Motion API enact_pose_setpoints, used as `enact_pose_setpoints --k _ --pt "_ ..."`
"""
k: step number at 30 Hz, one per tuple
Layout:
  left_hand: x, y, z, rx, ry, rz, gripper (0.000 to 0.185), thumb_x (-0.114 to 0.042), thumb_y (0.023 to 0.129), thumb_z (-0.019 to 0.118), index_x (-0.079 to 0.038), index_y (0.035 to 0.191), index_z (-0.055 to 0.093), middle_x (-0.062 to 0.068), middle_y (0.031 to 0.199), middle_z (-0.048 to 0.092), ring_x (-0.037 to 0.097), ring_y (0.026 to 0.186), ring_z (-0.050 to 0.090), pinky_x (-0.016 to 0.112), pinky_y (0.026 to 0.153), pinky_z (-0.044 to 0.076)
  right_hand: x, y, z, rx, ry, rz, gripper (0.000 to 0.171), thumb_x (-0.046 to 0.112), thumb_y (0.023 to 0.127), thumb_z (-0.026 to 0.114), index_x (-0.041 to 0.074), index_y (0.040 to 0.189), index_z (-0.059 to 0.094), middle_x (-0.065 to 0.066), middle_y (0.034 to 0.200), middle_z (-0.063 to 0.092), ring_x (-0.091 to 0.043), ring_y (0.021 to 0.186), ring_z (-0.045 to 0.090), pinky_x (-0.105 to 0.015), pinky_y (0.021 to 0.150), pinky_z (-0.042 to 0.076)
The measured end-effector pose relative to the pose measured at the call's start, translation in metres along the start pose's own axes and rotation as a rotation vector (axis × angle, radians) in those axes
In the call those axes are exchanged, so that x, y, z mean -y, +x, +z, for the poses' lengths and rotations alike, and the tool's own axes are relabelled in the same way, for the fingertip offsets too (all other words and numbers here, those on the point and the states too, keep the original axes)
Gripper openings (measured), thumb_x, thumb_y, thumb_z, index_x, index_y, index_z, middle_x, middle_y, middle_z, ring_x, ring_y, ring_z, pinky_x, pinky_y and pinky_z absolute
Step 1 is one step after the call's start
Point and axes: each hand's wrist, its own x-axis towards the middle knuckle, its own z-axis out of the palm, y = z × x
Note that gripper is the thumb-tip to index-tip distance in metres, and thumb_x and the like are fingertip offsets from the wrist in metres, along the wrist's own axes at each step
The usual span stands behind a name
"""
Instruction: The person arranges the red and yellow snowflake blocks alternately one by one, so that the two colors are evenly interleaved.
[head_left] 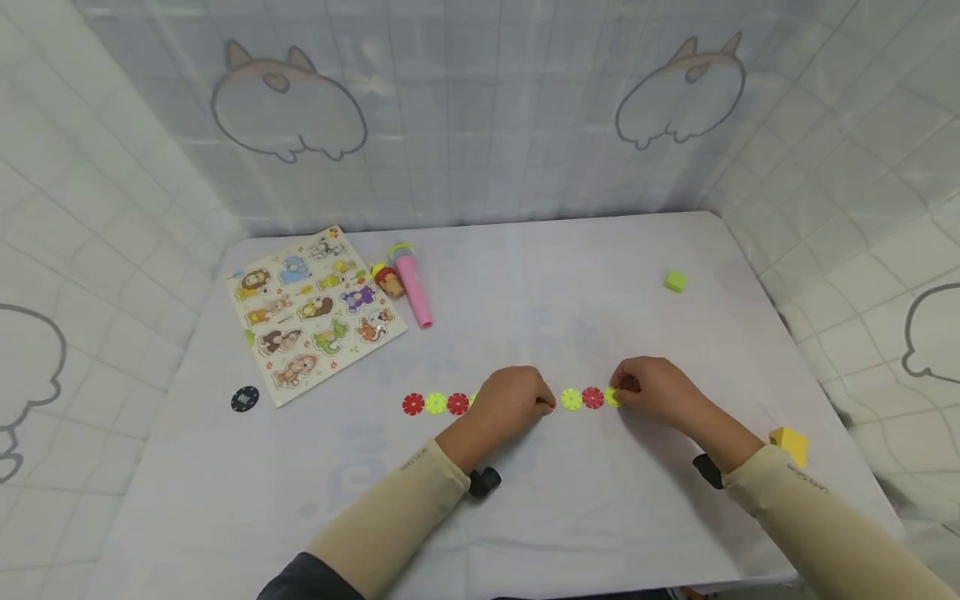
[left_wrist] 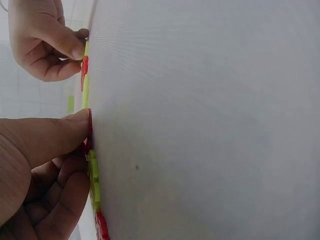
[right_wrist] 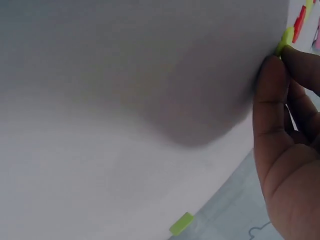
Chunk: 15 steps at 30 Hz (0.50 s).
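A row of notched plastic discs, alternately red and yellow-green, runs sideways across the white table, with a red disc at its left end. My left hand covers the middle of the row and pinches a red disc between thumb and fingers. At the right end, my right hand pinches a yellow-green disc by its edge. Between the two hands lie another yellow-green disc and a red disc. Some discs are hidden under the left hand.
An animal puzzle board lies at the back left, beside a small figure and a pink toy microphone. Left of the row is a black disc. A green block sits back right, a yellow block by the right forearm.
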Motion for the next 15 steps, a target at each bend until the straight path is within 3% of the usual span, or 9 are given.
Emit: enact_pose_setpoints --k 9,12,15 --pt "-0.006 0.002 0.008 0.008 0.03 0.04 0.013 -0.021 0.095 0.078 -0.019 0.106 0.085 -0.01 0.098 0.073 0.007 0.095 0.065 0.022 0.084 0.052 0.0 0.002 -0.003 -0.028 0.004 0.018 0.021 0.014 0.091 0.078 0.005 0.108 0.069 -0.002 0.096 0.063 -0.022 0.087 0.059 -0.038 0.074 0.052" --pt "-0.007 0.001 0.008 -0.001 0.04 0.061 0.011 -0.021 0.095 0.078 -0.02 0.104 0.085 -0.011 0.096 0.071 0.006 0.093 0.064 0.021 0.083 0.051 0.004 0.006 0.0 -0.059 0.004 -0.015 0.026 0.02 0.094 0.077 0.004 0.113 0.069 -0.006 0.105 0.063 -0.026 0.096 0.061 -0.044 0.081 0.054" --pt "-0.005 0.0 0.005 -0.066 0.013 0.08 0.011 -0.02 0.095 0.077 -0.02 0.103 0.085 -0.011 0.095 0.071 0.005 0.091 0.063 0.021 0.083 0.051 0.014 0.013 0.0 -0.096 -0.001 -0.046 0.036 0.027 0.097 0.074 0.003 0.123 0.068 -0.013 0.122 0.061 -0.035 0.113 0.058 -0.054 0.093 0.051"
